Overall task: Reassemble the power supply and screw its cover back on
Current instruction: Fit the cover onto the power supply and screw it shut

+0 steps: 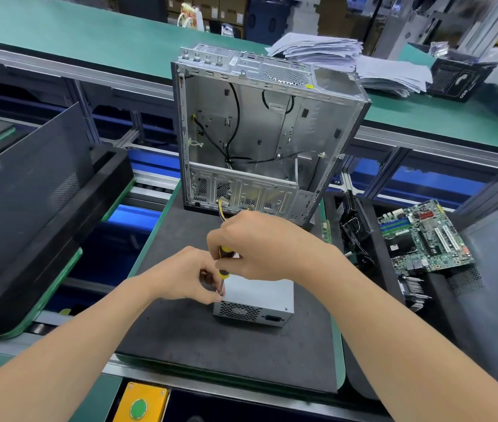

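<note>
The grey metal power supply [259, 296] lies on a black foam mat [226, 354], its fan grille and socket facing me. A screwdriver [224, 263] with a yellow and black handle stands nearly upright over the supply's top left corner. My right hand [259, 245] grips the handle from above. My left hand [186, 275] pinches the shaft near its tip, right at the cover's corner. The tip and any screw are hidden by my fingers. Yellow wires [222, 212] run from behind my right hand toward the case.
An open, empty computer case [259, 132] stands upright at the back of the mat. A motherboard [424, 236] lies in a tray at the right with cables [355, 229] beside it. A black panel [28, 190] leans at the left. A green button [138, 408] sits near me.
</note>
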### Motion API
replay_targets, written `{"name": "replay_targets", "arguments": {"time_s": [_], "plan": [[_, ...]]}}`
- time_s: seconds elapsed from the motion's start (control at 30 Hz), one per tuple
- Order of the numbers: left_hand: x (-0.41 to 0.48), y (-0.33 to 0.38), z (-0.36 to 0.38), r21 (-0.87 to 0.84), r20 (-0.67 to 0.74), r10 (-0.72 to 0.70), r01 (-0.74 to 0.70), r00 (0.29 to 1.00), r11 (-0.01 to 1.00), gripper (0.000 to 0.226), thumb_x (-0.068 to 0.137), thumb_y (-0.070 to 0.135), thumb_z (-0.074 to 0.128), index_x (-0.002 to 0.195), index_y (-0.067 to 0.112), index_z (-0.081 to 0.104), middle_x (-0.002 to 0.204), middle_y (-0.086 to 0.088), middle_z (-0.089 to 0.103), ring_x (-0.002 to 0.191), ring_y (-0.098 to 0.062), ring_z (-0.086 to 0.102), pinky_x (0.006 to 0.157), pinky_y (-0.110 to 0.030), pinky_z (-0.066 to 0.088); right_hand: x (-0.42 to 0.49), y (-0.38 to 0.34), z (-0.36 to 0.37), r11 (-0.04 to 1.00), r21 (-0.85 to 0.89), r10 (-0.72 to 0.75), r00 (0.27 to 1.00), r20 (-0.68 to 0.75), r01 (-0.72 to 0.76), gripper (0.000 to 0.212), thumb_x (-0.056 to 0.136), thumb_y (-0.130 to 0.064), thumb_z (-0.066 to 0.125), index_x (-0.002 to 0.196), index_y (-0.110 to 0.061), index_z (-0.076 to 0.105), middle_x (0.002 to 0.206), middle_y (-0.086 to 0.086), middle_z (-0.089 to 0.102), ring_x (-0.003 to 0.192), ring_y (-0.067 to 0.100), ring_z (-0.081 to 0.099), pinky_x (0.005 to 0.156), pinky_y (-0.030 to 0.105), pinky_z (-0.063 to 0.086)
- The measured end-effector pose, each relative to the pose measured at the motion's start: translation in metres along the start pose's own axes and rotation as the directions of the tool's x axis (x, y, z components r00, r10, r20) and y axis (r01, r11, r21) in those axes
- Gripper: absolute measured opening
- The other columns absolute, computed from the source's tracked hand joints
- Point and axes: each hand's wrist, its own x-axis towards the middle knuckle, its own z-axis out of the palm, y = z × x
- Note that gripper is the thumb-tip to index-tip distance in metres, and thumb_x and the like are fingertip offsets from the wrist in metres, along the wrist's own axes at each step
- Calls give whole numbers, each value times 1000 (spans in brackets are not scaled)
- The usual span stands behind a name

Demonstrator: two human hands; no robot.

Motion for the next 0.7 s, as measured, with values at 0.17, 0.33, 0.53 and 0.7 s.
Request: {"name": "replay_targets", "arguments": {"time_s": [0.17,0.33,0.53,0.7], "plan": [[-1,-3,1,13,8,-6,6,1000,1000,13,76,21,85,76,30,76,82,22,71,76,-2,64,71,-8,44,7,-1,8,988,11,155,983,-99,-155,42,99,-56,57,77,-20,54,62,-2,42,67,27,52,49,28,24],[1,-7,3,-19,5,-40,40,999,999,11,74,23,85,78,31,78,87,15,73,79,-6,65,71,-12,47,10,-8,14,931,-2,359,913,-193,-366,75,96,-78,42,52,-17,34,53,2,38,47,20,34,49,30,20],[0,-4,2,-30,0,-25,25,1000,999,23,75,24,85,73,43,73,81,20,72,80,-3,66,71,-8,46,3,-8,13,966,-109,216,962,-167,-236,65,103,-68,36,67,-17,53,70,0,50,60,27,51,55,33,34],[0,-3,2,-14,-22,4,-4,1000,1000,26,74,21,85,68,42,70,79,22,70,78,0,66,69,-6,44,-9,1,-4,996,-57,-62,996,62,65,14,95,-16,59,103,-28,63,107,-10,53,80,17,50,61,36,45]]}}
